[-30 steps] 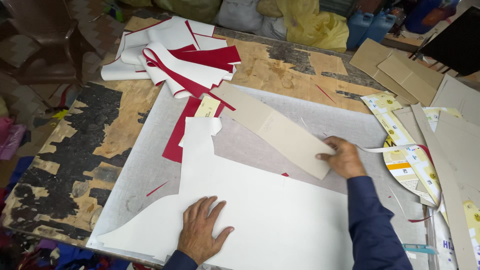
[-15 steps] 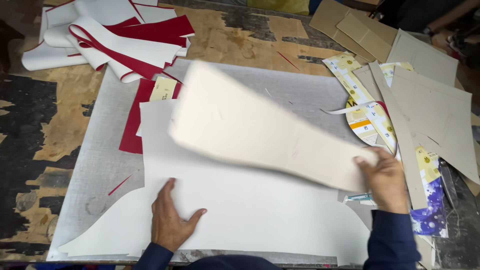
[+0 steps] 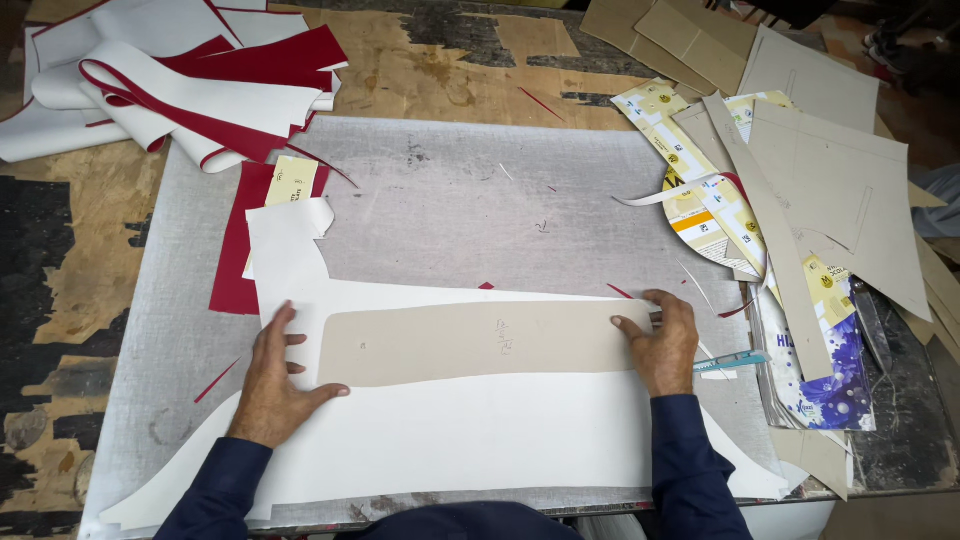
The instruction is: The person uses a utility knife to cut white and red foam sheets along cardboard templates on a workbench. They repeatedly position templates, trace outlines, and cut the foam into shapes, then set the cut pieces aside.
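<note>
A long beige cardboard pattern piece [image 3: 480,343] lies flat on a large white sheet [image 3: 450,440] spread over a grey cutting mat [image 3: 450,200]. My left hand [image 3: 272,380] presses flat at the pattern's left end, fingers spread on the white sheet and thumb at the pattern's lower edge. At the right end my right hand [image 3: 660,342] rests with its fingers on the pattern's edge. Neither hand grips anything.
Red and white cut strips [image 3: 180,80] are piled at the back left. A red sheet [image 3: 240,240] pokes out from under the white one. Cardboard patterns [image 3: 830,170] and printed packaging [image 3: 700,200] are stacked at the right. A small blue-handled tool [image 3: 730,361] lies by my right hand.
The beige pattern was lifted and swung through the air in my right hand; now it lies flat along the white sheet with both hands at its ends.
</note>
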